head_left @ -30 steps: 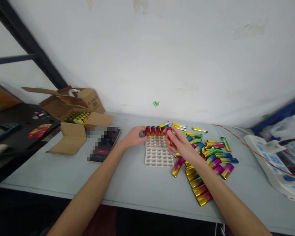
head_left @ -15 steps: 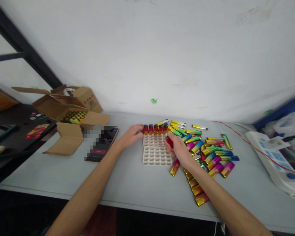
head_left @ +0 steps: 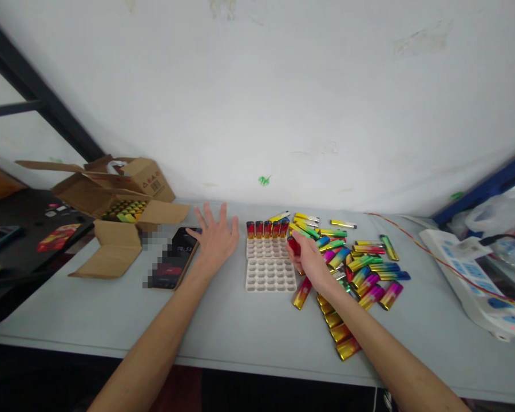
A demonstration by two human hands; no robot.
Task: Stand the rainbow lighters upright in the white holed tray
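Red lighters (head_left: pixel 268 231) stand upright, dark ends (head_left: pixel 268 224) up; right hand (head_left: pixel 312 260) grips another lighter (head_left: pixel 293 246); left hand (head_left: pixel 217 243) spread wide.

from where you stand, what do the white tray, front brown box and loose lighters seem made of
White tray: matte, probably moulded plastic, given its uniform cells. Front brown box: dull, likely cardboard, with folded flaps. Loose lighters: glossy, metallic highlights; perhaps foiled plastic.

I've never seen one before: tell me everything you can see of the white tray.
The white tray looks like plastic, with two gridded sections of small pockets, lying flat on the grey table. Five red-and-gold lighters stand upright in its far row; the other visible pockets look empty. The right hand is at its right edge; contact is unclear.
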